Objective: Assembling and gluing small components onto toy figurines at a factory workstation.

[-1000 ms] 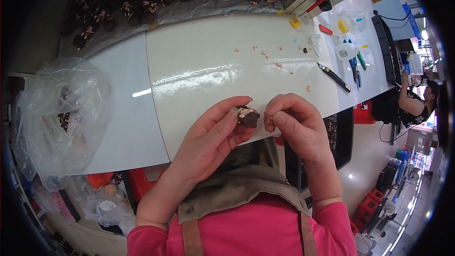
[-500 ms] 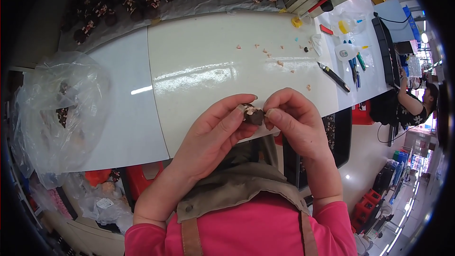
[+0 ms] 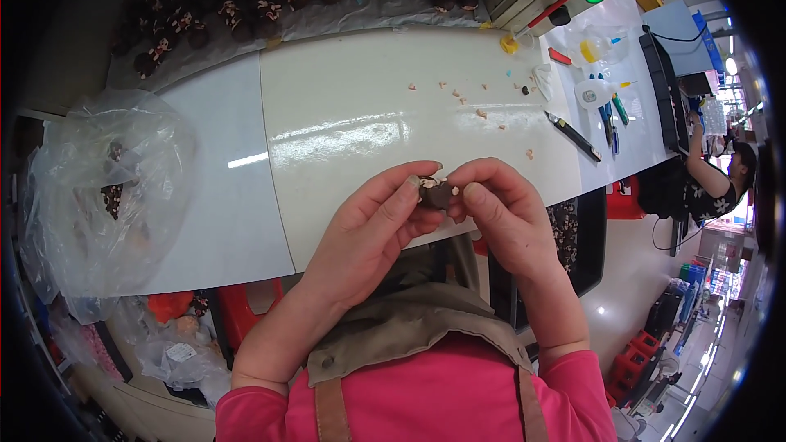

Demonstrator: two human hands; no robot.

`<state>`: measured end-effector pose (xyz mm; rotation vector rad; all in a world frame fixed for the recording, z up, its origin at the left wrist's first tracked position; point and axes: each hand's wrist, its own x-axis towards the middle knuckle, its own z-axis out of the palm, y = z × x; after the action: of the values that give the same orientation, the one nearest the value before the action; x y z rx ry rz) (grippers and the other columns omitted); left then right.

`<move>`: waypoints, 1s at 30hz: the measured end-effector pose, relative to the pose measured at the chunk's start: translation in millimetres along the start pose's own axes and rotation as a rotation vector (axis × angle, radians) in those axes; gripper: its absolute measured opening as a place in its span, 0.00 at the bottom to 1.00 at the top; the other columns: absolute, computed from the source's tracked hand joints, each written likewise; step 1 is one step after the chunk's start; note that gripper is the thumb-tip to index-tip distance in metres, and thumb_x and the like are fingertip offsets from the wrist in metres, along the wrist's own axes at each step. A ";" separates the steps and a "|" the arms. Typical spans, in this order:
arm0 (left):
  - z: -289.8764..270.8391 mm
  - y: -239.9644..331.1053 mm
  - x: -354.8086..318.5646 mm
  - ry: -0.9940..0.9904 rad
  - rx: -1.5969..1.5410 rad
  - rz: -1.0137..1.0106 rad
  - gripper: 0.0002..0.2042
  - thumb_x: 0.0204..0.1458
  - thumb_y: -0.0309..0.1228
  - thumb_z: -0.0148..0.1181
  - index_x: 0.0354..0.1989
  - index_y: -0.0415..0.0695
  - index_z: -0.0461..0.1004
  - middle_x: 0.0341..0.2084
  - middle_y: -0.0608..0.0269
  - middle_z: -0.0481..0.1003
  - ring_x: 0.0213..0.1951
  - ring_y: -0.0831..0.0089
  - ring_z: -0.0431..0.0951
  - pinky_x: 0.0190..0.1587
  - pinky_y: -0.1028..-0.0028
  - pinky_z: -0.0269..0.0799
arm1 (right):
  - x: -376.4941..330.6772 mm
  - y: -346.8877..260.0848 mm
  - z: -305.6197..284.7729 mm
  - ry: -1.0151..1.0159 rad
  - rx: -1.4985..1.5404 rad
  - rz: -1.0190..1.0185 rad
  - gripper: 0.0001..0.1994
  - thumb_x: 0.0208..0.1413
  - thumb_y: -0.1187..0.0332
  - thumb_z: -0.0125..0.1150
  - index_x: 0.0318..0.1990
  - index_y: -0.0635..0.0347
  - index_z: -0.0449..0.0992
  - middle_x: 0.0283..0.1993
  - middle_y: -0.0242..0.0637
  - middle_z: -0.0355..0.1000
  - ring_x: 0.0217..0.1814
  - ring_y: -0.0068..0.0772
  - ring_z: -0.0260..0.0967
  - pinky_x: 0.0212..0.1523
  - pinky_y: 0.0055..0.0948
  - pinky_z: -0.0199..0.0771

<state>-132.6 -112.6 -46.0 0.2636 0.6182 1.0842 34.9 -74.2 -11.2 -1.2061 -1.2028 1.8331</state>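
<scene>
I am sitting at a big white surface (image 3: 352, 123) that is shining under the lights. On my left a big clear plastic bag (image 3: 106, 188) is lying crumpled on it, with a few dark bits inside. At the far edge a long pile of small brown pieces (image 3: 270, 0) is lying on clear plastic. Far off on my right another person (image 3: 720, 176) is leaning at a dark screen. My left hand (image 3: 372, 229) and my right hand (image 3: 499, 213) are coming together just over the near edge of the surface, in front of my chest. Both hands are pinching one small brown piece (image 3: 436, 193) between the thumbs and fingertips, so they are closed on it and almost touching each other. The piece is round and dark, with light pink spots on it, and it is up in the air, not lying on the surface. Past my right hand a black pen-like tool (image 3: 573, 136) is lying at a slant. Near it a white squeeze bottle (image 3: 596, 92) is lying on its side. Tiny pink crumbs (image 3: 471, 102) are lying scattered in the middle of the surface, well apart from my hands.
</scene>
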 end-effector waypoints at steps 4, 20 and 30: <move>-1.3 0.2 -2.5 -0.005 -0.001 0.003 0.17 0.60 0.34 0.43 0.55 0.38 0.61 0.39 0.64 0.72 0.37 0.82 0.73 0.45 0.79 0.68 | -1.8 -1.2 -1.2 -0.014 -0.017 0.008 0.08 0.57 0.71 0.52 0.42 0.64 0.70 0.32 0.32 0.70 0.35 0.19 0.66 0.39 0.18 0.66; 0.9 -5.2 2.1 -0.004 0.133 0.089 0.17 0.60 0.34 0.45 0.54 0.37 0.62 0.40 0.61 0.72 0.41 0.76 0.73 0.50 0.74 0.67 | -2.3 6.2 -4.0 -0.034 -0.060 -0.140 0.06 0.58 0.74 0.50 0.41 0.65 0.68 0.37 0.34 0.70 0.39 0.20 0.68 0.43 0.19 0.68; 16.1 -1.7 -2.6 0.106 0.178 0.135 0.16 0.60 0.33 0.43 0.54 0.39 0.62 0.39 0.63 0.72 0.39 0.81 0.72 0.48 0.75 0.67 | 0.4 10.1 -10.9 -0.111 0.151 -0.134 0.09 0.59 0.72 0.47 0.45 0.64 0.68 0.38 0.33 0.70 0.39 0.19 0.68 0.43 0.20 0.68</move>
<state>-122.7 -114.2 -33.0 0.4084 0.8028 1.1797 44.6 -74.0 -22.4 -0.9292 -1.1526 1.8732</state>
